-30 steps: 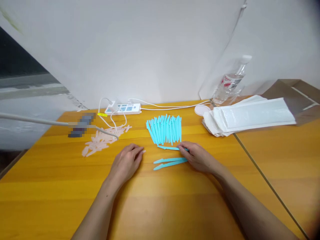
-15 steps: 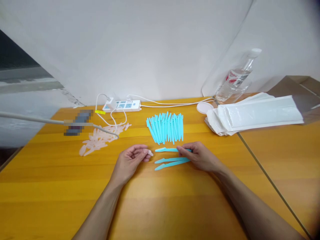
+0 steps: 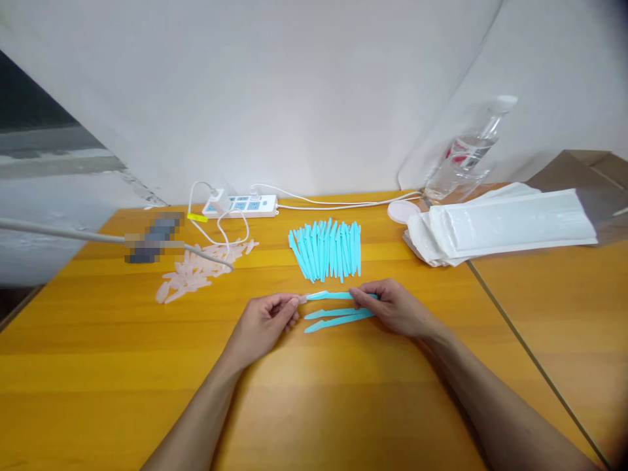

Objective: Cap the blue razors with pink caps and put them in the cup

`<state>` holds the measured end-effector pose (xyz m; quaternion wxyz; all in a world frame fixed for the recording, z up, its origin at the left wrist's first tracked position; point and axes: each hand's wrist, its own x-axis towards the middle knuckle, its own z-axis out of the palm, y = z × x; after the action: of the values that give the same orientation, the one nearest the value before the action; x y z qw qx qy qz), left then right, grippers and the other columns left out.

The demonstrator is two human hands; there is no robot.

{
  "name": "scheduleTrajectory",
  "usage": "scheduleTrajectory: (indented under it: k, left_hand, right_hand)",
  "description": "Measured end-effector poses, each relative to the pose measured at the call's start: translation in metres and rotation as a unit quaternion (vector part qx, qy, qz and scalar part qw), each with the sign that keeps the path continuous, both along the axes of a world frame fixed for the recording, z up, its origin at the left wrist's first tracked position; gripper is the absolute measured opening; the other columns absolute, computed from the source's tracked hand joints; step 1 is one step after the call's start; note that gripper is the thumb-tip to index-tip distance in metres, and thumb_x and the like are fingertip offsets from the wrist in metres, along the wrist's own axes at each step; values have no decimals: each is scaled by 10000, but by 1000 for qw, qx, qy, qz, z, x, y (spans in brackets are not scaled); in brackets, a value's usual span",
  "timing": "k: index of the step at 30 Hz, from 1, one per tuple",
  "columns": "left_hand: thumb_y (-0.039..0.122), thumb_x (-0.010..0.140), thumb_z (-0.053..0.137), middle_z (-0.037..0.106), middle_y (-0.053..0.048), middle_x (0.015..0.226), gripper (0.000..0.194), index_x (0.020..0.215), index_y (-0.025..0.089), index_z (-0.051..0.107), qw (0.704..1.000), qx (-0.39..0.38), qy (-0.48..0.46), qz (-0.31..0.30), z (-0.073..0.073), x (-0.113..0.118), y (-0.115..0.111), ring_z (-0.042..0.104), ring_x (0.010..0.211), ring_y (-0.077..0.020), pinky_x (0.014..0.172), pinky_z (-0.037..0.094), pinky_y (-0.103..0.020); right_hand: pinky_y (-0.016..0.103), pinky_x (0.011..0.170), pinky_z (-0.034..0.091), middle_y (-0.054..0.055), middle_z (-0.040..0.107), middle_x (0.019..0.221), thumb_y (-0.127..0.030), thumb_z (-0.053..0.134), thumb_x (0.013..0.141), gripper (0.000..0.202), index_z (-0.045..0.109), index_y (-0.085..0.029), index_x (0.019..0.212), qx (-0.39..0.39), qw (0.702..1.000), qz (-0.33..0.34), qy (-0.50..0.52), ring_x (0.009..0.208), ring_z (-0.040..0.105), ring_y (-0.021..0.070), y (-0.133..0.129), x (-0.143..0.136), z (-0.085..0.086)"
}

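My left hand point(image 3: 269, 322) pinches a small translucent cap point(image 3: 303, 299), which meets the left tip of a turquoise stick point(image 3: 333, 296). The other end of that stick is held between the thumb and fingers of my right hand point(image 3: 392, 306). Two more turquoise sticks point(image 3: 333, 322) lie just below it, their right ends partly under my right hand. Beyond the hands is a row of several turquoise sticks point(image 3: 326, 252), side by side. A loose pile of translucent pinkish caps point(image 3: 191, 271) lies to the left.
A white power strip point(image 3: 252, 205) with cables stands by the wall. At left, a cable crosses in front of a blurred dark object point(image 3: 154, 239). White packets point(image 3: 515, 222), a round lid point(image 3: 403, 210), a clear bottle point(image 3: 466, 154) and a cardboard box point(image 3: 574, 176) are at right.
My left hand has moved slightly right, bringing the cap against the tip of the held stick. My right hand has barely moved.
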<state>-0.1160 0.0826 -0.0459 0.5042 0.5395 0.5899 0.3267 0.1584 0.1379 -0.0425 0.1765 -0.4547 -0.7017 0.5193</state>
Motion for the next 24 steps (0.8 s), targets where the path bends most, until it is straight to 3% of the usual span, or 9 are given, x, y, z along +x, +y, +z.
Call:
scheduleTrajectory:
  k: [5, 10, 14, 19, 24]
  left_hand:
    - [465, 931, 563, 671, -25, 757, 361, 968, 151, 738, 999, 29, 36, -22, 5, 12, -4, 564, 635, -114, 591, 444, -220]
    - [359, 962, 540, 660, -40, 859, 263, 1009, 205, 748, 977, 162, 127, -61, 3, 17, -3, 598, 791, -149, 709, 454, -257]
    - [316, 972, 505, 622, -71, 915, 265, 1019, 201, 739, 944, 227, 223, -87, -4, 19, -2, 573, 884, -185, 783, 450, -309]
    - [366, 933, 567, 616, -105, 1185, 345, 1244, 240, 647, 899, 289, 295, -148, -6, 28, -8, 544, 1038, -255, 894, 433, -411]
    - [313, 937, 564, 647, -74, 1145, 315, 1242, 271, 632, 884, 298, 313, -177, -6, 34, -16, 560, 1019, -249, 873, 443, -413]
  right_hand:
    - [240, 511, 223, -50, 337, 596, -548, 433, 967, 495, 530, -173, 659, 37, 999, 23, -8, 548, 283, 91, -4, -3, 1]
    - [246, 607, 335, 4, 576, 699, -411, 492, 981, 353, 686, -171, 810, 203, 979, 3, -30, 641, 479, 122, -6, -9, -4]
    - [280, 703, 372, 46, 634, 749, -361, 550, 958, 293, 725, -179, 810, 306, 949, 13, -78, 726, 538, 157, -5, -7, -13]
    - [269, 659, 386, 37, 642, 725, -388, 516, 970, 332, 716, -191, 793, 259, 962, 23, -89, 677, 556, 152, -10, -3, -8]
    - [276, 611, 366, 45, 649, 669, -467, 515, 947, 390, 682, -191, 728, 282, 943, -105, -145, 630, 573, 166, 8, -25, 7]
